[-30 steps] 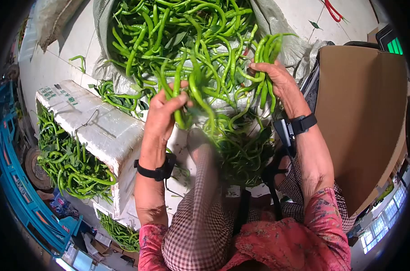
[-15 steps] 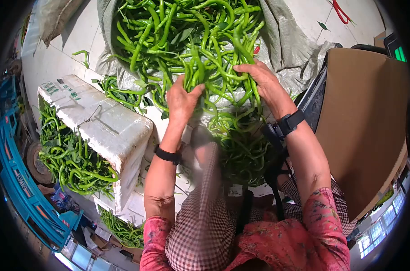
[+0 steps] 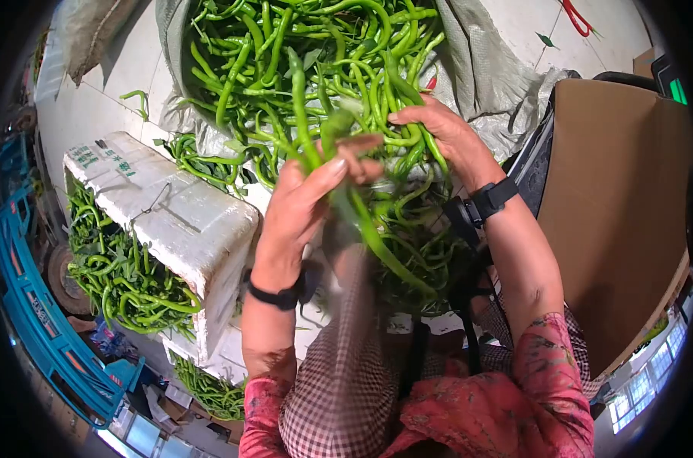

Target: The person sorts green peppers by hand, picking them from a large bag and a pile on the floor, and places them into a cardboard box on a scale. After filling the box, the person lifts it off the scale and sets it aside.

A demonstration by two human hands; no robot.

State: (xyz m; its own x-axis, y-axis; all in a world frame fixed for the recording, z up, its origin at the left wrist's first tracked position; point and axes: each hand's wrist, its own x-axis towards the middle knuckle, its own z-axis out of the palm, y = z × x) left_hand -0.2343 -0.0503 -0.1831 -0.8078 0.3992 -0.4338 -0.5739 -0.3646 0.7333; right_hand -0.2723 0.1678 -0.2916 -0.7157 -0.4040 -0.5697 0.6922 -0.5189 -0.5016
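Several long green chili peppers [image 3: 386, 258] are in the grip of my left hand [image 3: 297, 198], which is raised in front of the sack; its fingertips are blurred. My right hand [image 3: 451, 139] lies at the sack's mouth, thumb and fingers closed around other green chili peppers [image 3: 400, 85]. Part of that grip is hidden by the peppers. Beyond both hands, the pale woven sack [image 3: 480, 65] lies open with a large heap of green chili peppers [image 3: 239, 72] spilling from it. Below my hands is another pile of green peppers [image 3: 415, 263], partly in shadow.
To the left, a white foam box [image 3: 171, 195] lies tipped on its side with peppers and leaves in its opening. A large brown cardboard box [image 3: 613, 206] stands at the right. More peppers [image 3: 209, 389] lie at lower left. A blue metal frame [image 3: 45, 313] is farther left.
My left hand has lifted toward me with peppers in its grip, turning so they cross in front of the pile. My right hand has shifted only slightly.
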